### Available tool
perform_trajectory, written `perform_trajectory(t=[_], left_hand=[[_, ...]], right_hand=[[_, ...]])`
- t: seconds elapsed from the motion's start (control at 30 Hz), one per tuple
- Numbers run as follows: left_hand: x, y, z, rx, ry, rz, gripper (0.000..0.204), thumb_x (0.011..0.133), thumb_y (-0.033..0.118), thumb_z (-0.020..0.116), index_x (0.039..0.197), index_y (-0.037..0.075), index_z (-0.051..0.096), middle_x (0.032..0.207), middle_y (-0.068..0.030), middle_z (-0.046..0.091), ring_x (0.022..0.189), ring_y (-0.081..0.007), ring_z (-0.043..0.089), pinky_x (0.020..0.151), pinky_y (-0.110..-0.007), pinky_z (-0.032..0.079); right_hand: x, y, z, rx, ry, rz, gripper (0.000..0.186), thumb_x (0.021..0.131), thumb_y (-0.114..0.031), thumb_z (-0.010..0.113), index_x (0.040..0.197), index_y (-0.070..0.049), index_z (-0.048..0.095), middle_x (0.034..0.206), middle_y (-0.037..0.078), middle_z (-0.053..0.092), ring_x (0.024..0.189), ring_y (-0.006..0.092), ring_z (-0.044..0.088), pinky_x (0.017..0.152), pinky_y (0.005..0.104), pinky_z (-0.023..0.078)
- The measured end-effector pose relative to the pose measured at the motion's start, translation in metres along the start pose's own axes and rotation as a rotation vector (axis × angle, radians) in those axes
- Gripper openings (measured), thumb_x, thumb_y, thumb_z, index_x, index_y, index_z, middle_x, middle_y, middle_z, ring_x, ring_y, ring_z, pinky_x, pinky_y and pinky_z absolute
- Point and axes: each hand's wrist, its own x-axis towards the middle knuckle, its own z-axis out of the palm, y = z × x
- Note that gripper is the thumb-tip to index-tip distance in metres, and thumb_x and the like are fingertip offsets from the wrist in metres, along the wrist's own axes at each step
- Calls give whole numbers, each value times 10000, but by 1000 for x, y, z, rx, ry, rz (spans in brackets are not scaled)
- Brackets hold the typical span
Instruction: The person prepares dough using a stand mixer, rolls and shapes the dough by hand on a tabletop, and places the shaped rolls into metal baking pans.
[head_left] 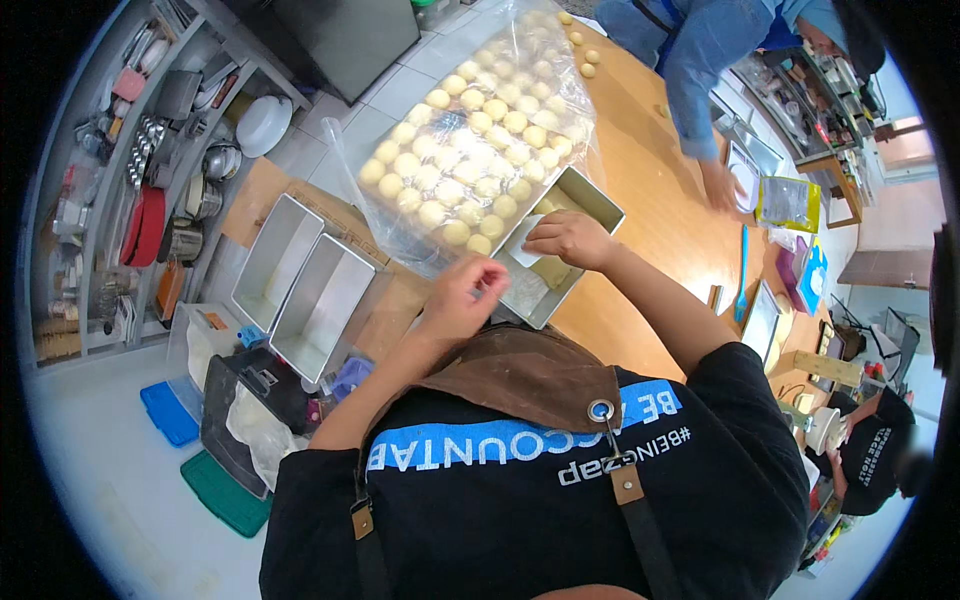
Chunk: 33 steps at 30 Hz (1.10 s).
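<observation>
In the head view, my right hand (565, 238) is closed on a white, flat piece, perhaps paper or cloth (522, 242), inside a rectangular metal pan (590, 205). The pan's inside has a greasy yellowish bottom and a pale sheet at the near end. Just left of the pan, my left hand (465, 292) is raised with curled fingers; whether they hold something small I cannot make out. Beyond both hands lie rows of pale dough balls (455, 175) under clear plastic (350, 185).
Two metal pans (325, 310) sit at left on cardboard (255, 200), near bins (230, 430) and shelving (150, 170). A co-worker's arm (700, 120) reaches onto the wooden table (650, 280) at upper right. Another person (865, 450) works at lower right. A blue utensil (742, 275) lies rightward.
</observation>
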Motion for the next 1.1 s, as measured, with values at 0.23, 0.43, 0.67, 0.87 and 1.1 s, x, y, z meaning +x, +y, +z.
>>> perform_trajectory(t=[0.23,0.43,0.67,0.87,1.1], left_hand=[[16,-21,87,101,-342,-401,493,874,241,571,1263,-19,415,1214,-190,510,1136,-272,492,945,-368,387],[52,-73,154,-107,9,-825,608,847,244,571,1329,-40,335,1291,-161,470,1184,-255,446,954,-352,373],[62,-75,154,-537,255,-779,700,828,271,649,1345,-32,287,1307,-169,410,1144,-224,453,933,-353,384],[61,-72,143,-501,179,-859,709,788,243,683,1342,-3,316,1321,-171,378,1188,-257,400,979,-366,342],[54,-68,140,-253,236,-886,716,753,191,693,1333,-8,322,1346,-189,346,1221,-299,354,1038,-366,276]], right_hand=[[17,19,39,-146,-241,282,290,747,-54,550,982,-176,668,921,17,620,947,233,591,800,360,488],[15,25,35,-42,-185,245,310,691,-20,578,949,-155,686,971,12,660,974,245,584,831,351,483],[9,8,-21,103,-31,145,337,704,-32,610,993,-190,683,981,6,649,937,230,594,782,352,497],[10,4,-26,105,21,168,324,638,-78,701,949,-169,696,899,7,660,930,238,592,806,353,468],[16,14,12,66,-143,283,374,650,-45,666,994,-188,693,956,32,659,970,250,579,824,355,479]])
